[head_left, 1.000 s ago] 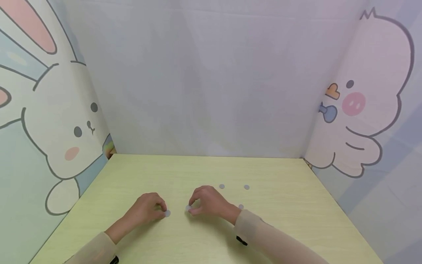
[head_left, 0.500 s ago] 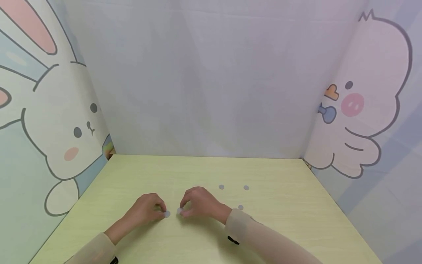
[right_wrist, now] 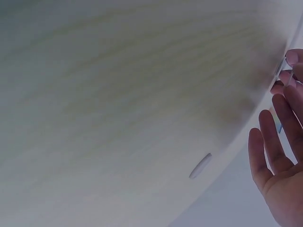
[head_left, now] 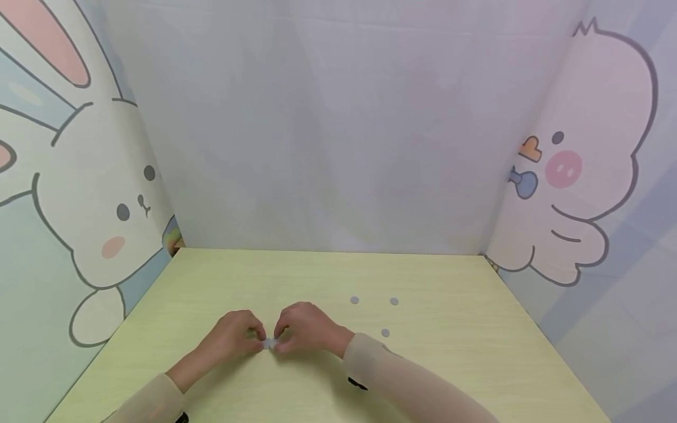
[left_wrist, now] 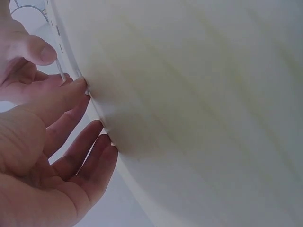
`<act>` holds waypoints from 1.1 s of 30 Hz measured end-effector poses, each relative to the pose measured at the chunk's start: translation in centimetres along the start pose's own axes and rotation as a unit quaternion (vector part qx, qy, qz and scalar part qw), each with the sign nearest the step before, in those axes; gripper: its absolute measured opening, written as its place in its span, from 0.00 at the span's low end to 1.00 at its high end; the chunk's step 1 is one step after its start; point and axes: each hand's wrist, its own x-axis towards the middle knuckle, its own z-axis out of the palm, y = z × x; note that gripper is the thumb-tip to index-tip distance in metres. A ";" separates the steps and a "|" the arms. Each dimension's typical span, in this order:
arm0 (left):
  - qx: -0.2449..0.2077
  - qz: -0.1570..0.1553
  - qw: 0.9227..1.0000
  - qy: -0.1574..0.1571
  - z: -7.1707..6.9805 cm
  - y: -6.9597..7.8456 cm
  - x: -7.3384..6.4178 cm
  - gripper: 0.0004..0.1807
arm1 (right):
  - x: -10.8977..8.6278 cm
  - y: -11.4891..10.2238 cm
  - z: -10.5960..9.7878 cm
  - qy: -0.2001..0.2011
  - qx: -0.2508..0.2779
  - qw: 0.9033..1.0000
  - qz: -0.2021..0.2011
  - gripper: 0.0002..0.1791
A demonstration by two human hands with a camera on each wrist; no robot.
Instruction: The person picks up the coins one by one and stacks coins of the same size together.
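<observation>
Head: left grip (head_left: 233,335) pinches a flat round grey disc (head_left: 267,345) on the pale yellow table (head_left: 465,352); right grip (head_left: 307,327) pinches a second grey disc (head_left: 273,342) just beside it; three loose grey discs (head_left: 355,300) lie rightward of both. Left wrist: the second grey disc tilts. Right wrist: one loose disc lies near the right grip.

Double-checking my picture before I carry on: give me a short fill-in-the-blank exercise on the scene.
Exactly ____ grey discs lie untouched on the table.
Of the left hand and the right hand, the ____ one is nearer those discs.
In the head view, the printed rabbit is on the ____ side.
Missing words: three; right; left.
</observation>
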 end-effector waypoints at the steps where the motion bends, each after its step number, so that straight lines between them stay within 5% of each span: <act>1: -0.002 0.000 1.000 0.000 0.0 0.0 0.0 0.09 | 0.1 0.0 0.1 -0.003 0.001 1.000 0.004 0.06; 33: 0.007 0.012 1.000 -0.001 -0.1 -0.2 0.0 0.09 | 1.8 -0.3 1.6 -0.020 -0.009 0.997 0.072 0.05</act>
